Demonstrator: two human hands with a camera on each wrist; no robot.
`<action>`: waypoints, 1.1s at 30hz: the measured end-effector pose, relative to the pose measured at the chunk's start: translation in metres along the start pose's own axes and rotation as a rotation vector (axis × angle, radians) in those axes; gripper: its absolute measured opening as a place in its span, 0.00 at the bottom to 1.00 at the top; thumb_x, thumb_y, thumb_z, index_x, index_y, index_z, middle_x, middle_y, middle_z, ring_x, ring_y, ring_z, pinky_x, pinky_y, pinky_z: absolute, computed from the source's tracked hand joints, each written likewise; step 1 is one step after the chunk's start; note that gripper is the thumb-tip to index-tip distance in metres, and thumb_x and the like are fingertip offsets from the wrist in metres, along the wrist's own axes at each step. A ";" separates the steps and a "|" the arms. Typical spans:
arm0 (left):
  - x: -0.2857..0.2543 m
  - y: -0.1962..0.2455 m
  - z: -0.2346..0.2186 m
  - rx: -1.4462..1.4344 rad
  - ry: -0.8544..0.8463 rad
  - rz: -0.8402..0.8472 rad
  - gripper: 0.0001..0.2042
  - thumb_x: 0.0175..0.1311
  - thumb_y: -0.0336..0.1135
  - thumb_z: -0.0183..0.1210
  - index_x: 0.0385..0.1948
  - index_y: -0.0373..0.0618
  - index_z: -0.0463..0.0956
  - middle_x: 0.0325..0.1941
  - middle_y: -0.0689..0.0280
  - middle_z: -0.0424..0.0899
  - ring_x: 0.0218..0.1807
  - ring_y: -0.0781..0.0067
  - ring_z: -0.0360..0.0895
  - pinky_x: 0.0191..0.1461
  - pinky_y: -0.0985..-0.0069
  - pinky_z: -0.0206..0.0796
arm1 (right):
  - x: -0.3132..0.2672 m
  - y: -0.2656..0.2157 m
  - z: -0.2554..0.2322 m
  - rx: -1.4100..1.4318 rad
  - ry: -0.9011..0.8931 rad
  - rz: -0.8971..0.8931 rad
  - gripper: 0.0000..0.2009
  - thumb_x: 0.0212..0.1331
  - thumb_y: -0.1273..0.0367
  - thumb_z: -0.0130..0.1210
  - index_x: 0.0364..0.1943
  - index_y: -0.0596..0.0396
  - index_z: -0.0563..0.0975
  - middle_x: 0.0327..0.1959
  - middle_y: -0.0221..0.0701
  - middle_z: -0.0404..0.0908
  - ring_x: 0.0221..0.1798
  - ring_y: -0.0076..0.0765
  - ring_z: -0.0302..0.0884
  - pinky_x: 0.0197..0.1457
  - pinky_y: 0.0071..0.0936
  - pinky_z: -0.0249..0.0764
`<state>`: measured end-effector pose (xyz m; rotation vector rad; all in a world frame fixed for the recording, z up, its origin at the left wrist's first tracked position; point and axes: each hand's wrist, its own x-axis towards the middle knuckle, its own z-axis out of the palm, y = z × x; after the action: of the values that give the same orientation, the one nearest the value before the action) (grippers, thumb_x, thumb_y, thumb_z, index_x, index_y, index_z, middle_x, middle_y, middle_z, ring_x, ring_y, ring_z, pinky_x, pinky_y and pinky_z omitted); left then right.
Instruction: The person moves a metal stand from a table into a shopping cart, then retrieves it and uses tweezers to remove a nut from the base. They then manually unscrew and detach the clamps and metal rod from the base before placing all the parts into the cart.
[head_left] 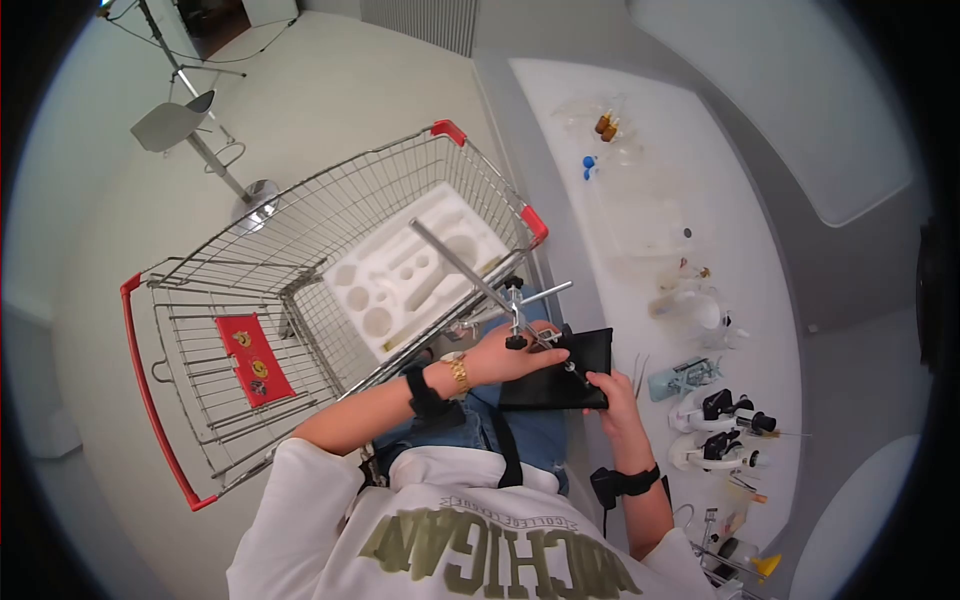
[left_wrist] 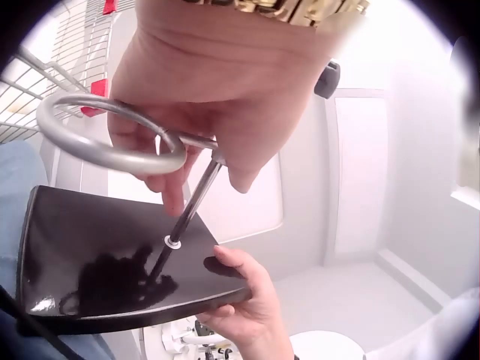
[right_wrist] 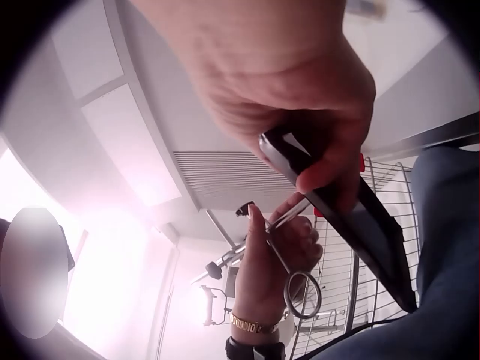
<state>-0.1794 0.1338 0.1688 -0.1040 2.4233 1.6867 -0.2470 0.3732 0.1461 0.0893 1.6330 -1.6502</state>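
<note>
A retort stand is held tilted over the lap, its shiny black base (head_left: pixel 535 392) toward the bench and its metal rod (head_left: pixel 450 256) slanting away over the cart. My left hand (head_left: pixel 508 355), with a gold watch at the wrist, grips the rod near the base, its fingers curled round it. A metal ring (left_wrist: pixel 127 163) sticks out beside that hand in the left wrist view. Farther up the rod sits a clamp holder (head_left: pixel 515 312) with black knobs. My right hand (head_left: pixel 618 400) pinches the base's edge, thumb on the top face and fingers beneath.
A wire shopping cart with a red flap (head_left: pixel 255 360) stands ahead to the left, holding a white foam tray (head_left: pixel 400 335) with shaped hollows. Along the right, a white bench (head_left: pixel 550 90) carries brown bottles (head_left: pixel 606 126), glassware, a pale blue rack (head_left: pixel 685 378) and microscopes (head_left: pixel 722 410). A stool (head_left: pixel 170 127) stands beyond.
</note>
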 end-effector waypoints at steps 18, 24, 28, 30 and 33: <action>-0.132 0.101 -0.188 -0.041 0.479 0.403 0.19 0.60 0.25 0.61 0.53 0.38 0.70 0.50 0.63 0.77 0.44 0.77 0.78 0.50 0.77 0.73 | 0.050 -0.004 0.025 0.146 -0.259 -0.008 0.07 0.56 0.71 0.55 0.30 0.62 0.77 0.24 0.34 0.80 0.20 0.29 0.77 0.17 0.27 0.73; -0.128 0.101 -0.178 -0.191 0.189 0.381 0.16 0.65 0.25 0.56 0.54 0.34 0.69 0.53 0.56 0.78 0.41 0.76 0.80 0.48 0.77 0.73 | 0.066 -0.009 0.066 0.132 -0.479 0.112 0.06 0.57 0.71 0.55 0.30 0.61 0.77 0.24 0.34 0.80 0.21 0.32 0.78 0.18 0.28 0.74; -0.142 0.095 -0.182 -0.186 0.320 0.397 0.06 0.68 0.25 0.52 0.42 0.33 0.73 0.42 0.59 0.82 0.35 0.78 0.80 0.42 0.80 0.74 | 0.095 -0.008 0.087 0.087 -0.597 0.170 0.09 0.60 0.66 0.55 0.33 0.59 0.78 0.26 0.34 0.82 0.22 0.31 0.80 0.19 0.28 0.75; -0.154 0.094 -0.183 -0.158 0.456 0.432 0.04 0.68 0.25 0.51 0.38 0.34 0.75 0.37 0.64 0.84 0.32 0.81 0.80 0.38 0.82 0.74 | 0.097 -0.020 0.111 0.092 -0.602 0.217 0.11 0.62 0.64 0.53 0.35 0.59 0.79 0.28 0.33 0.83 0.23 0.31 0.81 0.19 0.28 0.76; -0.179 0.096 -0.187 -0.147 0.627 0.423 0.04 0.67 0.23 0.52 0.38 0.33 0.75 0.35 0.63 0.84 0.32 0.81 0.80 0.38 0.83 0.74 | 0.112 -0.027 0.137 0.152 -0.646 0.170 0.17 0.68 0.59 0.48 0.46 0.59 0.77 0.36 0.34 0.84 0.32 0.30 0.84 0.29 0.26 0.80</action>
<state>-0.0412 -0.0164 0.3549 -0.1727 2.9118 2.3008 -0.2741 0.1971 0.1281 -0.2057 0.9839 -1.4644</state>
